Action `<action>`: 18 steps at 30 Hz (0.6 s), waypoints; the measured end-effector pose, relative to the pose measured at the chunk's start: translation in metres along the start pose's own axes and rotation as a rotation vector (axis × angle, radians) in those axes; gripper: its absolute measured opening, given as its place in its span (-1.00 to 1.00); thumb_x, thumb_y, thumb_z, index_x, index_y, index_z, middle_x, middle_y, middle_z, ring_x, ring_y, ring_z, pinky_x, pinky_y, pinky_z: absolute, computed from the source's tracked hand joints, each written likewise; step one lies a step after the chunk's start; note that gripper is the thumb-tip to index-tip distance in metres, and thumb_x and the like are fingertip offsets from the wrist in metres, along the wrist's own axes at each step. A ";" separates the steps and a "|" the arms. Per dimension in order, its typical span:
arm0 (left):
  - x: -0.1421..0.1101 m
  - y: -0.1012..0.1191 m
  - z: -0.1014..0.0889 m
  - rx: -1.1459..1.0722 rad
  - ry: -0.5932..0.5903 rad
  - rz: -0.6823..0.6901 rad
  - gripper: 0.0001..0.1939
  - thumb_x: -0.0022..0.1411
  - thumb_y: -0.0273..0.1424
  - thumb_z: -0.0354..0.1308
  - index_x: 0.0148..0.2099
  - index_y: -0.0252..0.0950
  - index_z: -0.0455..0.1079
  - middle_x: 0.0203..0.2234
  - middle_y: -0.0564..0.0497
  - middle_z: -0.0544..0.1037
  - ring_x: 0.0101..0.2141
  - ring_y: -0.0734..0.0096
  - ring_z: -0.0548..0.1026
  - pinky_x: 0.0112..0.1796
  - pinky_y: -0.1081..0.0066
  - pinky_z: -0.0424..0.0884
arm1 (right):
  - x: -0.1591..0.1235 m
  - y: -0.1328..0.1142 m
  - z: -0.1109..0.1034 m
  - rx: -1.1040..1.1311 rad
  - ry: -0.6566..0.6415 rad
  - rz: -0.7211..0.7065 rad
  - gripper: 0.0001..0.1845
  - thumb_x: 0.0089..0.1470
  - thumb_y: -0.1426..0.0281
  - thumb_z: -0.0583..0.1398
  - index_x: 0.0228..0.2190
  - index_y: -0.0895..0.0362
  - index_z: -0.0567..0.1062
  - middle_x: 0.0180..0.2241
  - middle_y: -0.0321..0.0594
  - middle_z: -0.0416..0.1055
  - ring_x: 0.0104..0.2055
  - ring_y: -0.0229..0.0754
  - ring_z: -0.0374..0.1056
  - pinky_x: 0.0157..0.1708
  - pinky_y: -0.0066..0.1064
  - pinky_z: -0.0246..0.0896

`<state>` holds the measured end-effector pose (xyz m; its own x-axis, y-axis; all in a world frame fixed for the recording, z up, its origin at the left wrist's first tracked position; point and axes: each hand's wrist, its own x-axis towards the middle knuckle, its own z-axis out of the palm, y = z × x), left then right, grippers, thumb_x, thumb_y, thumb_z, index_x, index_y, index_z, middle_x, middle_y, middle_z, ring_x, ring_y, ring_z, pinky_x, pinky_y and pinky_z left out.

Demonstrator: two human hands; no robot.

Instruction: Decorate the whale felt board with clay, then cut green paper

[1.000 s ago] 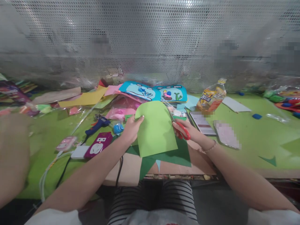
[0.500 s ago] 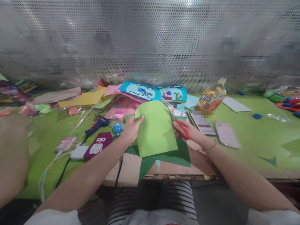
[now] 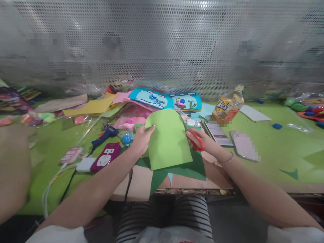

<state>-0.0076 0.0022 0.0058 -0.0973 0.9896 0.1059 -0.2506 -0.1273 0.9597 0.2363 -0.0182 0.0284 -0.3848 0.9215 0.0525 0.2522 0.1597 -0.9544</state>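
A light green sheet [image 3: 169, 141] with a rounded top and a straight bottom edge is held up over the table. My left hand [image 3: 142, 137] grips its left edge, thumb on the front. In my right hand [image 3: 201, 136] are red-handled scissors [image 3: 196, 141], fingers through the loops, with the blades along the sheet's upper right edge. Whether the blades are closed on the sheet is hard to see. Beneath lie dark green sheets [image 3: 198, 168] and a beige sheet [image 3: 139, 185]. Behind the light green sheet rests an open blue felt-like book [image 3: 164, 99] with raised figures.
At left are a blue glue gun [image 3: 105, 135], a purple power strip [image 3: 107, 156] with cables, and another person's arm [image 3: 14, 168]. On the right stand a bottle [image 3: 228, 105], a tablet-like screen [image 3: 218, 133] and a phone [image 3: 244, 145]. A perforated metal screen [image 3: 162, 44] rises behind.
Almost nothing differs. My right hand and the scissors have shifted very slightly left, while the light green sheet and my left hand stay in place.
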 end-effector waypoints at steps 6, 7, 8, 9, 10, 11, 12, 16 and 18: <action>0.000 -0.002 -0.001 0.024 -0.018 0.023 -0.57 -0.05 -0.20 0.35 -0.16 -0.34 0.45 -0.24 -0.15 0.59 -0.23 0.11 0.55 -0.17 0.16 0.45 | 0.001 0.002 -0.002 0.039 -0.003 0.051 -0.47 -0.06 -0.12 0.17 -0.57 0.10 0.27 -0.61 -0.30 0.32 -0.62 -0.30 0.27 -0.66 -0.43 0.14; 0.000 -0.002 -0.002 0.032 -0.014 0.028 -0.57 -0.04 -0.20 0.35 -0.16 -0.34 0.45 -0.24 -0.15 0.59 -0.23 0.11 0.55 -0.17 0.16 0.45 | 0.001 0.001 -0.002 0.042 0.000 0.060 -0.47 -0.06 -0.12 0.17 -0.57 0.10 0.27 -0.62 -0.31 0.32 -0.62 -0.30 0.26 -0.66 -0.44 0.14; 0.000 -0.002 -0.002 0.039 -0.008 0.031 -0.57 -0.05 -0.20 0.35 -0.16 -0.34 0.45 -0.25 -0.16 0.59 -0.24 0.10 0.55 -0.17 0.16 0.45 | 0.001 0.001 -0.002 0.040 0.003 0.066 -0.46 -0.06 -0.12 0.17 -0.58 0.10 0.26 -0.63 -0.32 0.31 -0.63 -0.31 0.26 -0.67 -0.45 0.14; 0.000 -0.002 -0.002 0.044 -0.001 0.031 -0.57 -0.05 -0.20 0.35 -0.17 -0.35 0.45 -0.25 -0.16 0.59 -0.24 0.10 0.55 -0.17 0.16 0.44 | 0.001 0.001 -0.002 0.035 0.005 0.071 -0.46 -0.06 -0.12 0.17 -0.58 0.11 0.25 -0.64 -0.33 0.30 -0.64 -0.32 0.25 -0.67 -0.46 0.14; 0.000 -0.003 -0.002 0.049 0.005 0.031 -0.57 -0.05 -0.20 0.35 -0.17 -0.35 0.45 -0.25 -0.16 0.59 -0.24 0.11 0.55 -0.16 0.17 0.44 | 0.001 0.000 -0.002 0.031 0.006 0.073 -0.46 -0.06 -0.11 0.18 -0.59 0.11 0.25 -0.65 -0.34 0.29 -0.64 -0.33 0.24 -0.67 -0.47 0.13; 0.001 -0.003 -0.002 0.053 0.008 0.029 -0.57 -0.05 -0.20 0.35 -0.17 -0.35 0.45 -0.24 -0.16 0.59 -0.24 0.11 0.55 -0.16 0.17 0.44 | 0.000 -0.001 -0.003 0.025 0.005 0.072 -0.46 -0.05 -0.11 0.18 -0.59 0.11 0.25 -0.66 -0.34 0.28 -0.65 -0.33 0.23 -0.68 -0.48 0.13; 0.001 -0.002 -0.002 0.057 0.009 0.024 -0.57 -0.05 -0.20 0.35 -0.17 -0.35 0.45 -0.23 -0.17 0.58 -0.23 0.11 0.55 -0.16 0.16 0.44 | 0.000 -0.001 -0.003 0.019 -0.001 0.070 -0.47 -0.05 -0.10 0.18 -0.59 0.11 0.25 -0.67 -0.35 0.28 -0.65 -0.34 0.23 -0.69 -0.49 0.12; 0.000 0.000 -0.002 0.060 0.018 0.003 -0.57 -0.06 -0.20 0.35 -0.18 -0.35 0.45 -0.22 -0.18 0.58 -0.21 0.08 0.55 -0.13 0.13 0.42 | 0.000 0.001 -0.008 0.023 -0.016 0.049 -0.51 -0.01 -0.06 0.17 -0.54 0.12 0.31 -0.65 -0.36 0.29 -0.64 -0.34 0.23 -0.68 -0.49 0.12; 0.000 0.001 -0.001 0.041 0.029 0.005 -0.56 -0.08 -0.21 0.37 -0.19 -0.36 0.45 -0.24 -0.18 0.58 -0.20 0.07 0.55 -0.11 0.12 0.41 | 0.001 0.005 -0.011 0.021 0.004 0.033 -0.52 0.02 -0.06 0.16 -0.50 0.13 0.33 -0.63 -0.35 0.30 -0.63 -0.34 0.24 -0.67 -0.49 0.13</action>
<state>-0.0087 0.0024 0.0068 -0.1265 0.9866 0.1032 -0.2104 -0.1284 0.9691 0.2470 -0.0126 0.0272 -0.3732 0.9275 0.0217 0.2466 0.1217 -0.9615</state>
